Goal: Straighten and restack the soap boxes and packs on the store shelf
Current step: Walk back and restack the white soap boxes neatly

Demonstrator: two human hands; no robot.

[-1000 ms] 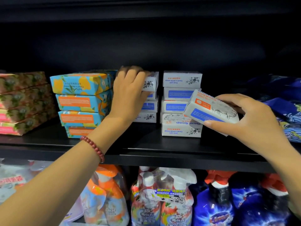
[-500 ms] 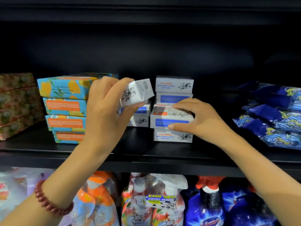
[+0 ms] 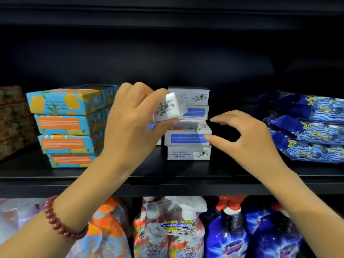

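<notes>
Black store shelf [image 3: 186, 171] carried the soap stock, with spray bottles [image 3: 167, 229] on the tier below.

Progress, as judged: partway. The white stack [image 3: 188, 97] stood four high and was not yet square. Its third box [image 3: 186, 136] sat proud of the boxes above and below. A second white pile lay mostly hidden behind the left hand [image 3: 130, 123], so its condition could not be assessed. The blue-and-orange boxes [image 3: 68, 125] were stacked four high but stepped, each offset from the next. The blue packs [image 3: 307, 127] on the right lay piled loosely.

Left hand: fingers and thumb clasped a white soap box [image 3: 168, 108], held tilted in the air, in front of the white stack's upper boxes. It had not been placed.

Right hand [image 3: 247, 138]: fingers loosely spread, grasping nothing; its thumb tip met the right end of the third box.

Remaining, as judged: seat the held box, push the third box flush, and align the coloured stack.

Writing: the bottom white box read "Sea salt Goat's milk soap", printed upside down. The top coloured box showed "Goat's milk soap", also inverted. The bottle labels bore Chinese characters.
</notes>
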